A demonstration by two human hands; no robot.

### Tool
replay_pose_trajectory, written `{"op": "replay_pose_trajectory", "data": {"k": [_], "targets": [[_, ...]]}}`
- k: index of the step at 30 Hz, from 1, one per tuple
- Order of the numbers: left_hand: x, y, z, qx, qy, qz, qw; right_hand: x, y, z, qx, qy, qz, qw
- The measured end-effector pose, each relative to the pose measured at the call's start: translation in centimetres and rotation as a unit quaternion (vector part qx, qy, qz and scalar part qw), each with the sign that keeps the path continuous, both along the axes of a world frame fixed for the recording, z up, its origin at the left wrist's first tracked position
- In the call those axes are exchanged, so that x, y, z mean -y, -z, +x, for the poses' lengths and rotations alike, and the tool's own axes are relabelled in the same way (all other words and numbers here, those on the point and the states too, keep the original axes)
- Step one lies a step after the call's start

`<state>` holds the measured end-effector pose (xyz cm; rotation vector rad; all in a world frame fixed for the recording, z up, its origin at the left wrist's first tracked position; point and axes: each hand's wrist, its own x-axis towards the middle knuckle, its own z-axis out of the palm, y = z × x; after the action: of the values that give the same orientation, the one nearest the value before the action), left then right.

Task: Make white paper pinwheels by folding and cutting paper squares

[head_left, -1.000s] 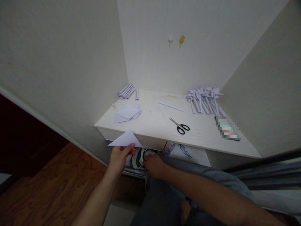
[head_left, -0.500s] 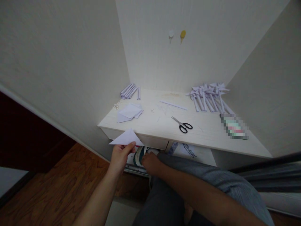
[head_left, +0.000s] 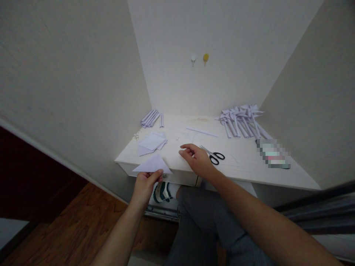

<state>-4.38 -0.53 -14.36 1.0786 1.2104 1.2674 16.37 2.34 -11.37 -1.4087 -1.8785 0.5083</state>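
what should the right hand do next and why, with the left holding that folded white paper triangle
Probably reach a little further to the black-handled scissors: the right hand hovers open and empty over the white desk, right beside them, while the left hand pinches the folded white paper triangle at the desk's front edge.

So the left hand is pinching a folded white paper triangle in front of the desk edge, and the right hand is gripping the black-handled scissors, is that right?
Not quite. In the head view the right hand is not gripping the scissors; it rests open on the desk beside them, fingers spread. The left hand does pinch the folded white paper triangle at the desk edge.
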Motion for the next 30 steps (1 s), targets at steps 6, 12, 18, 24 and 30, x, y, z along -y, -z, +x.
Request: {"op": "replay_pose_trajectory", "data": {"k": [6, 12, 18, 24, 30], "targets": [[-1.8, -1.9, 3.5, -0.027, 0.090, 0.033, 0.995, -0.3, -1.4, 0.7, -0.184, -0.067, -0.080, 0.977], [-6.5, -3.0, 6.0, 0.040, 0.099, 0.078, 0.991, -3.6, -2.1, 1.9, -0.232, 0.038, -0.042, 0.971], [-10.3, -1.8, 8.1, 0.102, 0.106, 0.071, 0.987, -6.1, 0.1, 3.2, -0.297, 0.055, -0.118, 0.946], [-11.9, 0.3, 9.5, 0.133, 0.107, 0.061, 0.983, -6.6, 2.3, 3.6, -0.323, 0.009, -0.192, 0.927], [-12.8, 0.8, 9.7, 0.122, 0.098, 0.078, 0.985, -7.5, 3.4, 4.1, -0.337, -0.011, -0.188, 0.922]]}}
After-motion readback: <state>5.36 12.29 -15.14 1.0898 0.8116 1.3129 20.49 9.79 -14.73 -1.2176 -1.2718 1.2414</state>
